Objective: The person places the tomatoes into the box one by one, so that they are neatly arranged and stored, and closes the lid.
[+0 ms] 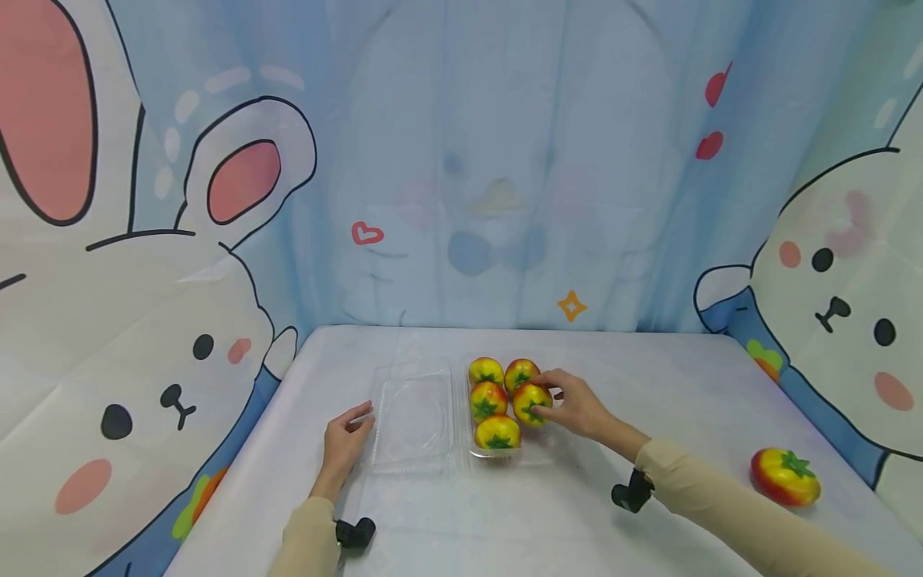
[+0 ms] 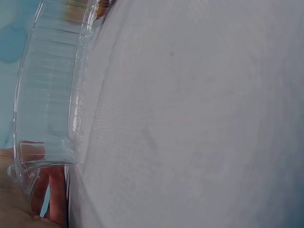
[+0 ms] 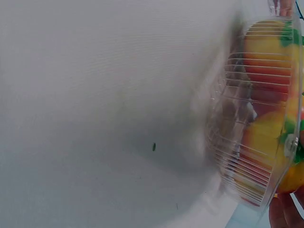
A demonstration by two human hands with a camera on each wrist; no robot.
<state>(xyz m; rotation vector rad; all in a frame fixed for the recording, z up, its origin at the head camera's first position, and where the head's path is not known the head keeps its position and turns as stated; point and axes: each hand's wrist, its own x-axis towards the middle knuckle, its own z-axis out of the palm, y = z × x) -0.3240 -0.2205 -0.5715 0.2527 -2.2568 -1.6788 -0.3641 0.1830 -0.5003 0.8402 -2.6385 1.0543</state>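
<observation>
Beige sleeves (image 1: 721,497) reach in from the bottom of my head view, each with a black wrist mount (image 1: 632,491), and out to the right one loose fruit (image 1: 784,478) lies on the white tabletop (image 1: 447,529). Farther in, my left grip (image 1: 348,442) is at the left edge of the lid (image 1: 416,421), fingers gently bent; I can't tell whether it pinches the plastic or merely rests there. My right grip (image 1: 577,410) has thumb and fingers around a fruit (image 1: 530,402) in the right-hand row of the clear box (image 1: 494,453). I count five fruits there, that one included, with a gap at the front right, so I judge the filling nearly done: one fruit remains outside, and the lid lies beside the box, yet to close. Both halves look like thin, glossy plastic, the box walls finely ribbed, the lid shallow. Each fruit is plump and smooth, yellow flushing to red, capped with green leaves. Behind hangs a soft blue curtain (image 1: 404,96) in vertical folds.
</observation>
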